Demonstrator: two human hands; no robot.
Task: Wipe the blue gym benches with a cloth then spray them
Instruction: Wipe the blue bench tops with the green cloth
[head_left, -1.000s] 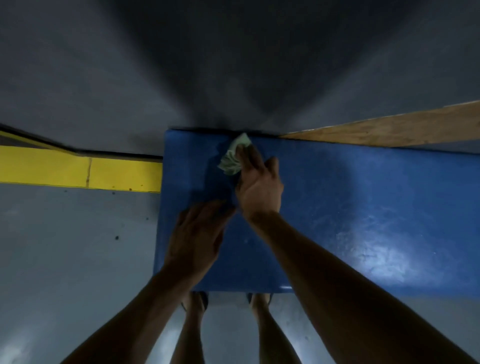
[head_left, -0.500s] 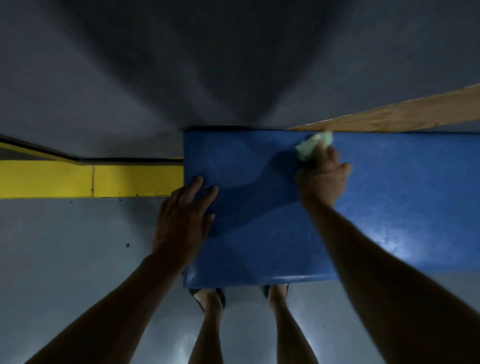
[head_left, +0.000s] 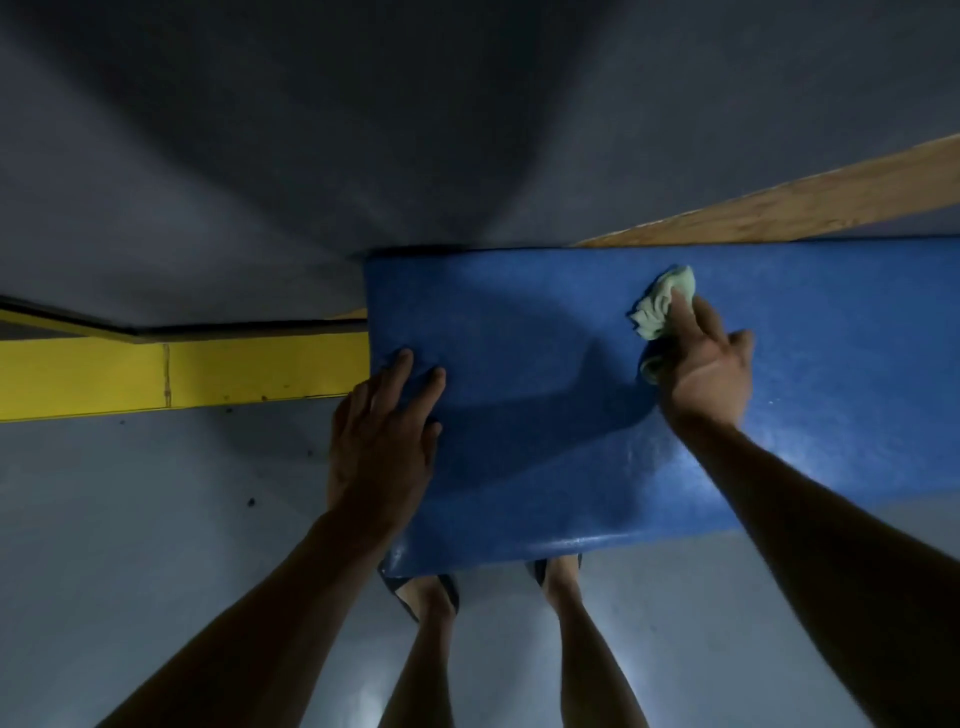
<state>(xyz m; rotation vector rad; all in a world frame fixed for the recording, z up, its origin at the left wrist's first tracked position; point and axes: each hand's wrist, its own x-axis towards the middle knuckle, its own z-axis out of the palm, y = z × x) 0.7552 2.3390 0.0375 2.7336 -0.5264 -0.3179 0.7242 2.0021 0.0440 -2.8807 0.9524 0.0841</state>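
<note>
A blue padded gym bench (head_left: 545, 457) fills the middle and right of the head view, seen from above. My right hand (head_left: 701, 364) presses a crumpled pale green cloth (head_left: 662, 304) onto the bench top near its far edge. Fingers apart, my left hand (head_left: 382, 436) lies flat on the bench's left end, holding nothing. No spray bottle is in view.
A yellow beam (head_left: 171, 376) runs along the floor left of the bench. A wooden board (head_left: 805, 202) slants behind the bench's far right edge. My feet in sandals (head_left: 426, 592) stand on the grey floor under the near edge.
My right hand has swept the cloth to the right along the bench's far edge. My left hand has slid from the middle of the bench to its left end.
</note>
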